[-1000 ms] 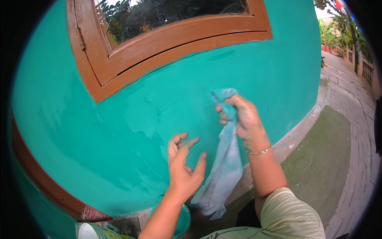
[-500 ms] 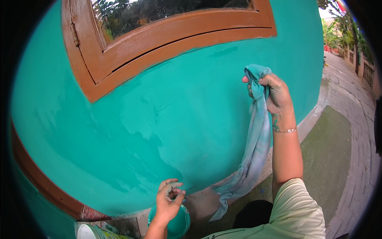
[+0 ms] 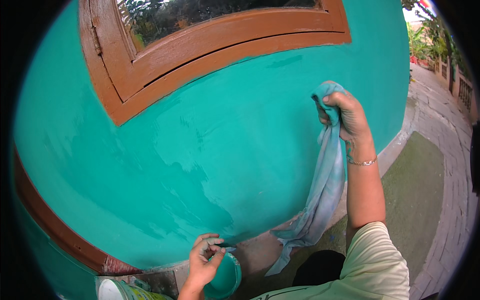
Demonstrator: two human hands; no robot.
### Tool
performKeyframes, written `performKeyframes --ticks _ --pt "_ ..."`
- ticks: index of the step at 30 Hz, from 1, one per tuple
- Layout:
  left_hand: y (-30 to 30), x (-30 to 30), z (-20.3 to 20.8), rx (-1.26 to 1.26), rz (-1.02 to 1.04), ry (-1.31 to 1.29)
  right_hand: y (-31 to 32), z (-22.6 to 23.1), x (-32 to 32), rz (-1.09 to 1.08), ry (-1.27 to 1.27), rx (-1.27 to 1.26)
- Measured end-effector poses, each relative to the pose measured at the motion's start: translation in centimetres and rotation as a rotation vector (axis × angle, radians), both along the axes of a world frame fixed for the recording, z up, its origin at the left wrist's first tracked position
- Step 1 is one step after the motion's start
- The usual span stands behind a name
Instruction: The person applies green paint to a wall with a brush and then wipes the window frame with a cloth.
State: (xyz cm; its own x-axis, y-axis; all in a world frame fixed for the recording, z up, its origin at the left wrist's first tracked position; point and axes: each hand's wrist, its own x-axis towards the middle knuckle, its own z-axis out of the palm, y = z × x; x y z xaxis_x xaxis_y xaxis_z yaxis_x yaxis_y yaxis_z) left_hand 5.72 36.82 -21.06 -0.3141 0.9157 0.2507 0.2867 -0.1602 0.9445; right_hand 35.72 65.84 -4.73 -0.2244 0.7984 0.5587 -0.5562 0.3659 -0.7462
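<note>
The right hand (image 3: 350,112) clenches the top of a blue cloth (image 3: 322,192), which hangs below the fist against the teal wall (image 3: 240,140). The left hand (image 3: 205,257) pinches the rim of a small teal cup (image 3: 227,275).

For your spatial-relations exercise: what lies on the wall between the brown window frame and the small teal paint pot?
In the head view, only teal-painted wall lies between the window frame and the paint pot, with a strip of bare base just above the pot.
</note>
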Motion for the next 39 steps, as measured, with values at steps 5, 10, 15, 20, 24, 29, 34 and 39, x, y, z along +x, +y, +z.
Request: performKeyframes --ticks 5,10,15,20,24,29,34,39 --pt "-1.2 -0.1 0.9 -0.005 0.031 0.001 1.7 1.1 -0.6 -0.111 -0.010 0.062" --pt "-3.5 -1.0 2.6 -0.099 0.049 0.098 1.5 3.9 -2.0 -0.388 -0.117 0.096" --pt "-7.9 -2.6 3.1 -0.156 0.145 0.098 1.0 6.1 -6.2 -0.320 -0.130 0.279" --pt "-11.2 -4.6 1.8 -0.140 0.248 0.045 2.5 7.6 -8.0 -0.339 -0.252 0.403" --pt "-12.1 -5.4 0.8 -0.139 0.254 0.049 2.7 8.0 -9.8 -0.459 -0.285 0.483" --pt "-13.2 -5.6 0.5 -0.126 0.290 0.056 3.2 7.5 -12.6 -0.979 -0.392 0.733" --pt "-13.8 -6.5 0.4 -0.158 0.320 0.045 2.9 7.8 -15.2 -1.176 -0.333 0.833" --pt "-13.8 -6.6 -0.2 -0.164 0.324 0.039 2.5 7.7 -15.4 -1.151 -0.392 0.933"
